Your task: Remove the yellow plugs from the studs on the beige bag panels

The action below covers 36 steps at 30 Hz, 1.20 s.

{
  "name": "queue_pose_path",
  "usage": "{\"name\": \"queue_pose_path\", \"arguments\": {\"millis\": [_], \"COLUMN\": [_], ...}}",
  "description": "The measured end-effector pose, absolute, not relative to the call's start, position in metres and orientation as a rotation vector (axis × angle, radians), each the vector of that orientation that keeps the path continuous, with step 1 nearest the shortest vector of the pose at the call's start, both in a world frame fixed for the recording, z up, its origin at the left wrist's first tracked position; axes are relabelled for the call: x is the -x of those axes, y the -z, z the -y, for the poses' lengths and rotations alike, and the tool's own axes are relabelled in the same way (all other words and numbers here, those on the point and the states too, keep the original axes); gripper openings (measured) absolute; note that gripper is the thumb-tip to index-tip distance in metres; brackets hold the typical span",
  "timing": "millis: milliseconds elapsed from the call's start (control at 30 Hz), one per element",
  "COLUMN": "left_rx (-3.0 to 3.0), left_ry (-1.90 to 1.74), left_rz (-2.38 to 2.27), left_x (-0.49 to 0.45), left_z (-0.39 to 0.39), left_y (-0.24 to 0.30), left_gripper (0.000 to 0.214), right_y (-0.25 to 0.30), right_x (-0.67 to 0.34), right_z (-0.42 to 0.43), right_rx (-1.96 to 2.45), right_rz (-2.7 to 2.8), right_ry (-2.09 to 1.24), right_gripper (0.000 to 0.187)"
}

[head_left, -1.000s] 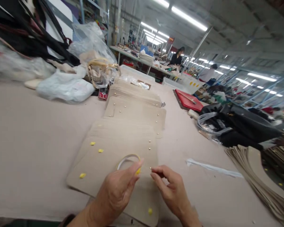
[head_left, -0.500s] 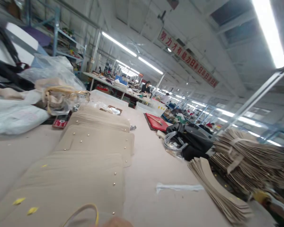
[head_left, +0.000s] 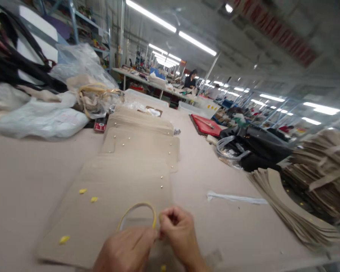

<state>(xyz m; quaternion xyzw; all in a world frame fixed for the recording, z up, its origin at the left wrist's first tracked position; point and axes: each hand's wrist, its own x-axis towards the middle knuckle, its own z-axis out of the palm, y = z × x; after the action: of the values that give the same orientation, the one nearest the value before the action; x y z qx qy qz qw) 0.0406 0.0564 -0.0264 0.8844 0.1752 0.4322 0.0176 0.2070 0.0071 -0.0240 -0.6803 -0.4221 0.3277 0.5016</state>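
Note:
My left hand (head_left: 127, 247) is closed low in the view, seen from its back. A thin yellow-and-white strip (head_left: 141, 204) arches up from it in a loop. Close beside it on the right, my right hand (head_left: 180, 232) is pinched, fingertips almost meeting the left hand's; what lies between them is too small to make out. Under both hands spreads a beige panel (head_left: 124, 175) with metal studs along its right edge. Yellow bits (head_left: 64, 240) dot its left part. Farther up, overlapping studded beige panels (head_left: 144, 141) lie in a row.
White plastic bags (head_left: 42, 117) are heaped at the left. A pale ribbon (head_left: 235, 198) lies right of the panels. Fanned beige strips (head_left: 286, 206) and a tied bundle (head_left: 325, 166) stand at the right, near a black bag (head_left: 263, 147) and red item (head_left: 205, 124). A co-worker (head_left: 190, 80) stands far back.
The view has tilted down and swung left, so the panels sit higher and farther right. Both hands and the looped strip now show, where only a bit of one hand showed before.

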Motion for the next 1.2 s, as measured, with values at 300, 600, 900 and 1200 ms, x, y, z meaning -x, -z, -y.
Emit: {"name": "queue_pose_path", "arguments": {"millis": [300,600,900,1200], "left_rx": [-2.872,-2.823,-2.81,-2.819], "left_ry": [-0.528,-0.468,-0.518,-0.526], "left_rz": [-0.966,-0.9,-0.837,-0.838], "left_x": [-0.047,-0.037,-0.036,-0.039], "left_z": [-0.086,-0.078,-0.078,-0.078], "left_y": [0.029,0.037,0.036,0.036], "left_gripper": [0.01,0.008,0.008,0.007], "right_y": [0.021,0.016,0.006,0.011], "right_x": [-0.266,-0.26,-0.249,-0.244], "right_z": [-0.022,-0.021,-0.021,-0.018], "right_rx": [1.71,1.891,1.941,1.961], "right_rz": [0.904,1.39,1.755,1.703], "right_ry": [-1.155,-1.155,-0.88,-0.744], "right_gripper": [0.038,0.016,0.016,0.018]}}
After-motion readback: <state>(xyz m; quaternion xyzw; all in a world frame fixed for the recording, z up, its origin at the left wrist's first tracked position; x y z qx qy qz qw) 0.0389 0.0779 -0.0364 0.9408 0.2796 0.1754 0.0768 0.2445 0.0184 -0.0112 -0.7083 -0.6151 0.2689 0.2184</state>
